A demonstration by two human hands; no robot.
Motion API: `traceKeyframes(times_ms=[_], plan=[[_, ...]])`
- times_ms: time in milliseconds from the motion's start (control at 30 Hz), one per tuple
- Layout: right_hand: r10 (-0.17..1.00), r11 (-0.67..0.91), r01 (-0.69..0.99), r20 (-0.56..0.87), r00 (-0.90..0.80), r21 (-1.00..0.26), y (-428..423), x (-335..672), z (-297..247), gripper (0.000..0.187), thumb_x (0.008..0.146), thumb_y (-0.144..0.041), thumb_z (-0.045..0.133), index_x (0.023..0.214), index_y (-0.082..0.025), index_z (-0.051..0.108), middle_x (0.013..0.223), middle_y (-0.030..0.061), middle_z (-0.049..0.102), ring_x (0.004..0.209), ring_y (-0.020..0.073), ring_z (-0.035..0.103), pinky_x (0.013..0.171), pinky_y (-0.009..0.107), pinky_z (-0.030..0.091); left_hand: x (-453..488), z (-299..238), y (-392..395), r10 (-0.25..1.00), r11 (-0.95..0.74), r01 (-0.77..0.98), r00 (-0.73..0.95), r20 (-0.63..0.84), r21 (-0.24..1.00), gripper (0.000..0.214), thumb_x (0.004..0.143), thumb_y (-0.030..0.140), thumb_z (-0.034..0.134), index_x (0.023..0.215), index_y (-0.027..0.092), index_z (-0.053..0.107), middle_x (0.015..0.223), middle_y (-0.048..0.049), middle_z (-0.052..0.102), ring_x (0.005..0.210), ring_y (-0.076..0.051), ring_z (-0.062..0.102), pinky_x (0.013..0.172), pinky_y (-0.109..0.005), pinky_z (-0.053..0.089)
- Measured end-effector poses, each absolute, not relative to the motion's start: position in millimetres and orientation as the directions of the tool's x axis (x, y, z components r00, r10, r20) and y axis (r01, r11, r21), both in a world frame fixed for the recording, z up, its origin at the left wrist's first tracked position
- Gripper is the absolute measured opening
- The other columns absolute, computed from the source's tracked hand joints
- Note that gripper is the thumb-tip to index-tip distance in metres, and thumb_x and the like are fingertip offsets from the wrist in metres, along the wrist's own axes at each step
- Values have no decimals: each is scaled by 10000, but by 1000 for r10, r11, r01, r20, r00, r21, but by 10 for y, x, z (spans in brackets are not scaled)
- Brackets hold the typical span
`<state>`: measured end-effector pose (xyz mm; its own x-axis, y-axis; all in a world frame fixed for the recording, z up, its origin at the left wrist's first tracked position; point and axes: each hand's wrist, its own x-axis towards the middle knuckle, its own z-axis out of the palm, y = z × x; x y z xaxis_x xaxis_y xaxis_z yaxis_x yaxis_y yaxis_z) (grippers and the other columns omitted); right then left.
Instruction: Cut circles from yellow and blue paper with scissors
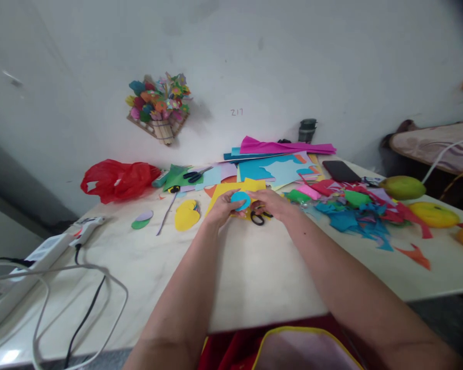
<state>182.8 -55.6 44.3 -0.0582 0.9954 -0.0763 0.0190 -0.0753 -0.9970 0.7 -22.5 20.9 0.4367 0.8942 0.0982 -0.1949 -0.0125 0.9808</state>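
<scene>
My left hand [224, 206] and my right hand [270, 203] meet over the middle of the white table [254, 272]. Between their fingertips they pinch a small blue paper disc [240, 200]. Just under my right hand lies a pair of black-handled scissors [259, 218]. A yellow paper sheet [237, 189] lies beneath and behind the hands. Left of my left hand rests a yellow cut-out shape [186, 215].
Coloured paper sheets [277, 167] are stacked at the back, scraps [354, 213] are heaped to the right. A black phone [341, 170], mangoes [403, 187], a red plastic bag [117, 179], second scissors [195, 176], and a power strip with cables [50, 249] are also around.
</scene>
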Motion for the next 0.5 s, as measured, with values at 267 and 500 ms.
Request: traceKeyframes(times_ms=[267,500], plan=[[991,-121,-113,-126,44,-986,-509,1721,340,281,601,-139,874,676,-145,604,566,-4,628,504,116,568,429,209,408,70,170,-230,871,-6,-76,490,42,997,792,582,249,889,1301,124,582,682,1,703,469,-154,642,513,-272,537],[983,-71,-143,-94,159,-987,-441,1698,272,233,574,-131,864,654,-141,645,590,7,671,518,119,579,445,217,413,101,191,-270,900,30,-147,433,37,989,414,563,336,892,831,133,649,724,-47,730,544,-153,675,570,-262,557]])
